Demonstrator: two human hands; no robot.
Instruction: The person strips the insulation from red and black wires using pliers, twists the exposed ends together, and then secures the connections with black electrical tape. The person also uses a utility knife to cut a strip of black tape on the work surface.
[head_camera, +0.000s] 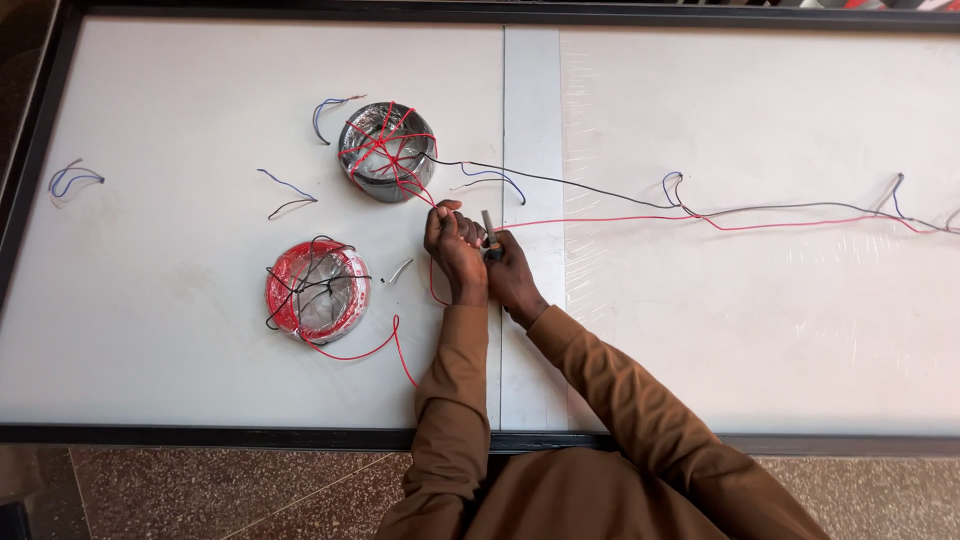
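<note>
Your left hand (455, 248) is clenched on the red wire (600, 221); your right hand (508, 272) grips a small tool (489, 232) beside it, mid-table, below the grey coil (386, 152). Looks like stripping or cutting; next needs a steady pull.

Single view, from a camera worn on the person's head. It looks almost straight down onto the white tabletop (200, 330), from above and just behind the near edge, so the person's brown sleeves enter from the bottom of the frame and reach away from the lens. The far black rim runs along the top, the near rim across the lower part, with a strip of speckled floor (200, 490) below it. The height takes in nearly the whole width of the tabletop; both hands sit close to the centre. No second view shares the scene.
</note>
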